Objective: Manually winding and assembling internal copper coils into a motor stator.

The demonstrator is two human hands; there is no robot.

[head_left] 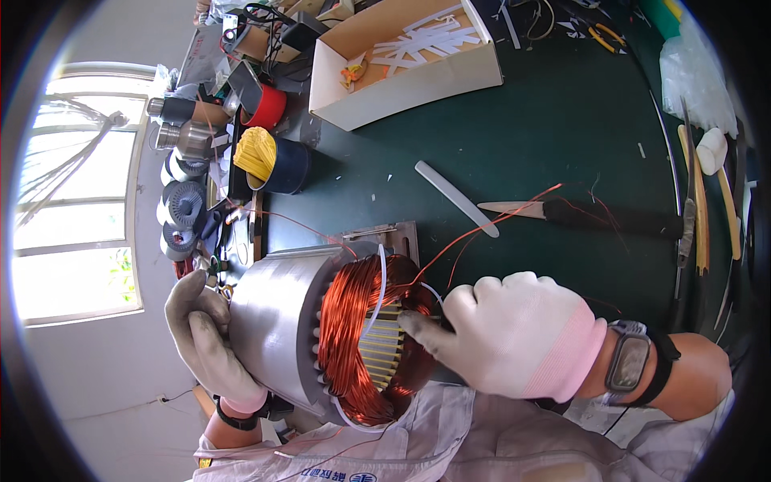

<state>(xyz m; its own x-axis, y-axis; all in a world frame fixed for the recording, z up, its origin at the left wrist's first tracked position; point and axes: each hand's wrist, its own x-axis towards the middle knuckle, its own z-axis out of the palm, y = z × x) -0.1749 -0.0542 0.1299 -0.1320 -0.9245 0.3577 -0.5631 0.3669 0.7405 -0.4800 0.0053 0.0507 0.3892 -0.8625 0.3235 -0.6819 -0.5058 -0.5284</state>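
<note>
A motor stator [277, 321] with a smooth grey metal shell lies on its side near me, its bore turned to the right. Copper windings [349, 321] bulge from that end, and pale yellow slot liners [379, 349] line the bore. A white strip [380, 289] loops over the coils. My left hand [205, 337], in a white glove, holds the stator's left end with fingers curled. At the bore, one outstretched finger of my gloved right hand [514, 333] touches the slot edges. Its other fingers are bent, their tips hidden.
A white box [409, 88] with white strips stands at the back. Left of it are a dark cup [287, 167] of yellow sticks and a red container [269, 108]. A pale flat strip [458, 199] and a pointed, dark-handled tool [578, 215] lie beyond the stator. Loose copper wires [450, 245] stick out.
</note>
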